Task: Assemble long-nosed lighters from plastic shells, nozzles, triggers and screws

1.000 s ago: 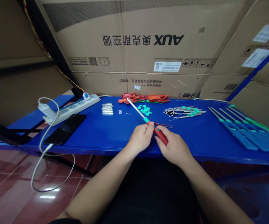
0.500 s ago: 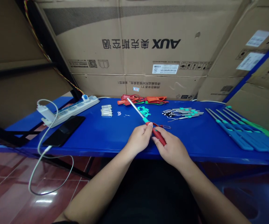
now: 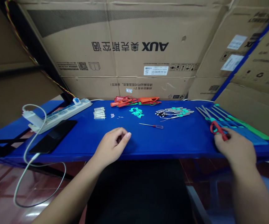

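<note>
- Although the red plastic-handled stick with a silver metal tube and teal collar (image 3: 219,130) looks assembled, it isn't released: it sits in the right hand (image 3: 239,147), over the right end of the blue table (image 3: 171,141)
- Right grip: clamped round the red handle, tube slanting across the row behind; can't tell if it touches that row
- Left hand (image 3: 112,144): loosely curled near the front edge, nothing visible in it; inner fingers hidden, can't tell if that grip is fully closed
- Done, my read: flat blue plastic-handled sticks with silver tubes (image 3: 260,140) plus a bright green-handled stick (image 3: 257,130) alongside; right hand hides part, so no count
- Left, my read: red and orange plastic handle shells (image 3: 148,100) at the back, small teal plastic parts (image 3: 136,112), wired silver tubes with teal collars (image 3: 185,112), silvery cylinders (image 3: 99,113), tiny pale pink bits (image 3: 112,115); all loose, unfitted
- Small screwdriver with translucent handle (image 3: 157,126) lies free, in neither hand
- Overall: partway, I'd judge; enough loose parts for more units
</note>
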A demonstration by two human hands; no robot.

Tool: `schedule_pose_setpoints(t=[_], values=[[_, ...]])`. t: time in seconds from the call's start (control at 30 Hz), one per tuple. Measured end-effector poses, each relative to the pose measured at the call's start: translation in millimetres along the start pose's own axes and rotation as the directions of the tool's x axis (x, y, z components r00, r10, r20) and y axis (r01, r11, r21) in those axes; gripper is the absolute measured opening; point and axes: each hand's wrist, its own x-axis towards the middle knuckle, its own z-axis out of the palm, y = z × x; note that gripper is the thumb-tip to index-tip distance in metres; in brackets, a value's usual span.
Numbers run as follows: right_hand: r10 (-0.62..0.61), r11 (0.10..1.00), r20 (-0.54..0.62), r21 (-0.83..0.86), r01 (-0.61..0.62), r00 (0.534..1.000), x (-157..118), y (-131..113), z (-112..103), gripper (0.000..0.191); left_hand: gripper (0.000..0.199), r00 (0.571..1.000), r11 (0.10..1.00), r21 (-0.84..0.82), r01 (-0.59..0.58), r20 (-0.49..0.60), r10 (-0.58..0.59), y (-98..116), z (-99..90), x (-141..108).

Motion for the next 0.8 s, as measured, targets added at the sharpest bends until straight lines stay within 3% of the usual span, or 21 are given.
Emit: schedule_pose_setpoints(t=[0.13, 0.33, 0.47, 0.6, 0.67, 0.8], values=[[0.022, 0.989, -0.015, -0.144, -0.024, 1.000, -8.3, -13.1, 4.7, 0.043, 0.036, 0.999, 0.999, 0.033, 0.038, 0.013, -0.039, -13.3, 4.5, -4.7], [-0.043, 0.982, 0.035, -0.181, 0.048, 0.998, -13.3, -16.1, 11.5, 0.035, 0.029, 0.997, 0.990, 0.136, -0.028, 0.069, 0.019, -12.5, 10.5, -6.9], [-0.065, 0.961, 0.116, -0.262, 0.093, 0.991, -1.5, -16.1, 3.8, 0.044, 0.028, 0.996, 0.985, 0.166, -0.042, 0.084, 0.028, -13.1, 12.8, -9.2], [-0.105, 0.928, 0.199, -0.332, 0.168, 0.974, 23.7, -32.5, 2.3, 0.053, 0.029, 0.994, 0.988, 0.147, -0.042, 0.105, 0.026, -10.7, 12.2, -7.1], [-0.171, 0.905, 0.242, -0.345, 0.250, 0.955, 41.7, -49.7, 13.4, 0.057, 0.029, 0.991, 0.992, 0.107, -0.072, 0.119, 0.059, -2.9, 5.6, 4.9], [-0.276, 0.845, 0.483, -0.290, 0.449, 0.831, 84.3, -93.1, 61.5, 0.085, 0.025, 0.955, 0.932, 0.213, -0.294, 0.035, 0.293, 14.2, -17.2, 66.0]])
